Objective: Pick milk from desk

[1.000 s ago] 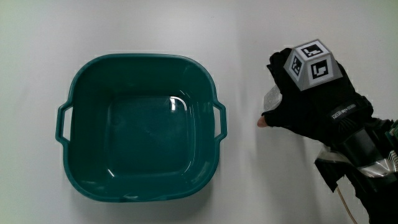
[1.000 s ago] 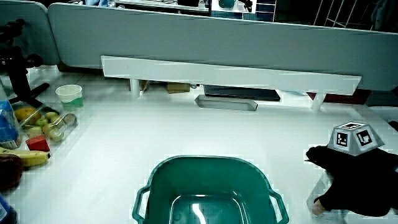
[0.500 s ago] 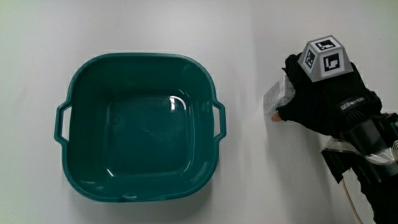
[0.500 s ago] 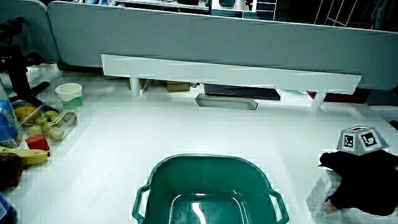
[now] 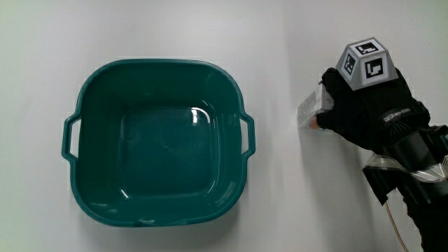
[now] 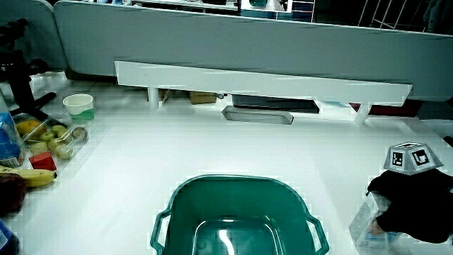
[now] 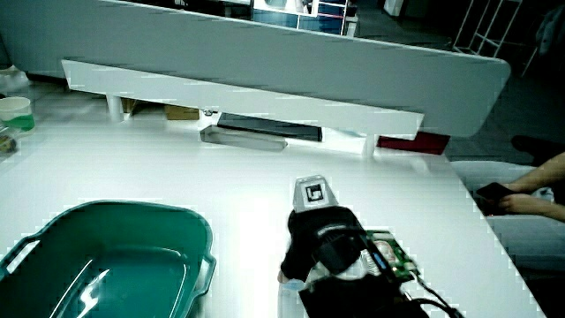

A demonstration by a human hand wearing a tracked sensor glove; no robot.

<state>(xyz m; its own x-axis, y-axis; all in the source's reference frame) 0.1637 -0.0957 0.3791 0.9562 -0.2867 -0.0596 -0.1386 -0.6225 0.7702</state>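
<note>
The milk is a small pale carton standing on the white table beside the green basin. The gloved hand wraps it from the side away from the basin, fingers curled over its upper end and thumb against its near face. The patterned cube sits on the hand's back. In a side view the milk shows as a pale carton at the table's near edge with the hand closed around it. In a side view the hand hides most of the carton.
The basin holds nothing. A pale cup, fruit and a banana lie at the table's edge, well away from the hand. A white shelf runs along the low partition.
The hand shifted slightly away from the basin and settled on the carton. Its thumb moved off the table onto the carton's near face. The basin stayed put.
</note>
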